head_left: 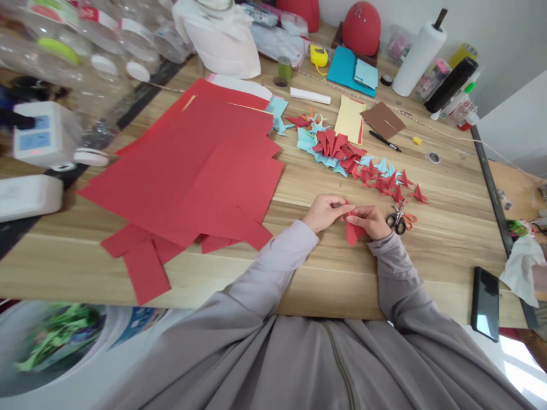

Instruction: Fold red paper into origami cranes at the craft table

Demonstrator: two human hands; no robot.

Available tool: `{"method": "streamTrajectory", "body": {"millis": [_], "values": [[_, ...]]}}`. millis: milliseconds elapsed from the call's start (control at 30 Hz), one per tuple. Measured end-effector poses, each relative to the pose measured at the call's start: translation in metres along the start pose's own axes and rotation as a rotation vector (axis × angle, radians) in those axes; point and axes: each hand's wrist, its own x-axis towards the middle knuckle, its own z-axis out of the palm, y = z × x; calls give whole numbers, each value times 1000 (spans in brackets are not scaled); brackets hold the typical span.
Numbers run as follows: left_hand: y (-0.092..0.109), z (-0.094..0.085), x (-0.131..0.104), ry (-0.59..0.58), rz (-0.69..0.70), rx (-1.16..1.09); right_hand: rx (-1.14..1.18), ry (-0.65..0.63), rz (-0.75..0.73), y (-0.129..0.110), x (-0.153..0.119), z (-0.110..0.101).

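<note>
Between my two hands is a small folded piece of red paper (352, 233), held just above the wooden table. My left hand (327, 212) pinches its upper left part between thumb and fingers. Gripping the same paper from the right, my right hand (371, 221) has its thumb pressed on top. Scissors with black handles (397, 221) lie right beside my right hand, near a pair with orange handles (409, 221). Beyond my hands, folded red paper cranes (391, 181) and light blue ones (329, 162) form a long cluster. Large red paper sheets (205, 165) are stacked to the left.
A black pen (384, 140), brown paper (383, 119) and yellow paper (349, 118) lie farther back. A phone (486, 303) rests at the right front edge. Plastic bottles (98, 62) crowd the back left. Below the left front edge stands a bin (106, 324) with green scraps.
</note>
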Motion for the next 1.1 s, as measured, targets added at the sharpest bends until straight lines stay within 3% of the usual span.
{"method": "streamTrajectory", "body": {"millis": [300, 467, 767, 1100], "values": [[0, -1, 0, -27, 47, -45, 36, -31, 35, 0, -1, 0], [-1, -2, 1, -41, 8, -40, 36, 2, 24, -3, -1, 1], [-2, -2, 1, 87, -13, -89, 32, 60, 82, -2, -1, 3], [-3, -4, 1, 70, 10, -42, 26, 72, 94, -2, -1, 3]]}}
